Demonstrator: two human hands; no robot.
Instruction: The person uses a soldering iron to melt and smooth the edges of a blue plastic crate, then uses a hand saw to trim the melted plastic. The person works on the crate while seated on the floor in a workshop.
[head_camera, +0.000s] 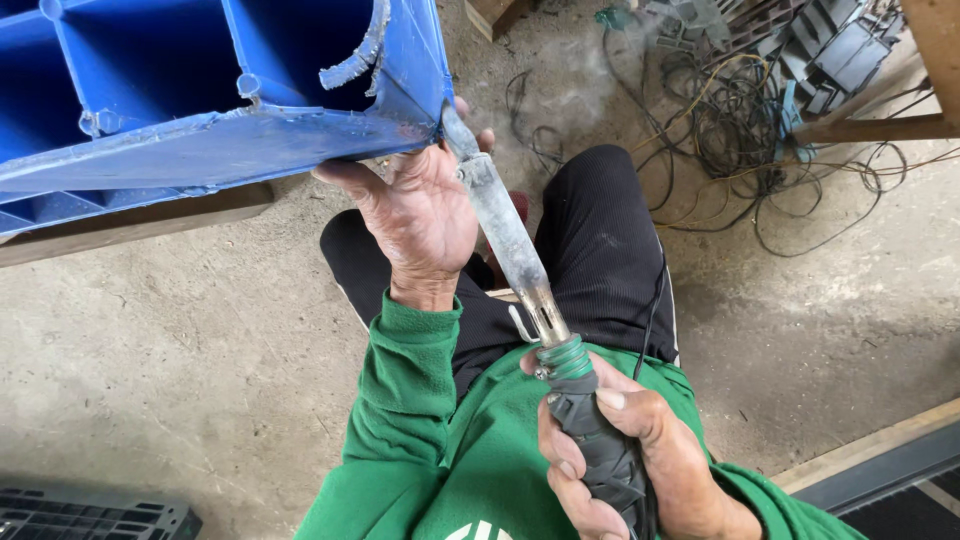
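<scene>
Two hands: both busy, head view only.
Left hand (420, 215): palm flat vs. the blue crate's corner, fingers wrapped under its edge. Holds the crate steady.
Right hand (625, 460): shut tight round the dark grip of the hot tool, thumb on top.
Hot tool (515, 250): long grey metal rod w/ dark handle and a green ring at the neck. Points up & left. Tip touches the crate corner, just beside the left hand's fingers.
Blue crate (200, 145): big plastic box, top left, tilted, inside walls show. Edge looks rough and grey. A curl of torn plastic hangs by the corner.
Smoke: thin white puff above the tip, near the floor wires.
Step now: looks like melting the crate corner w/ the hot tip to fix a split.
Next move needs: slow slide of the tip along the crack, crate kept firm, fingers kept off the hot rod. Tip is v. close to the skin, so a burn is the risk.
Around: black pants & green sleeves of the person, grey dirt floor (180, 370), pile of wires (740, 130) top right, wood beam (870, 128), dark crate (90, 515) bottom left.
</scene>
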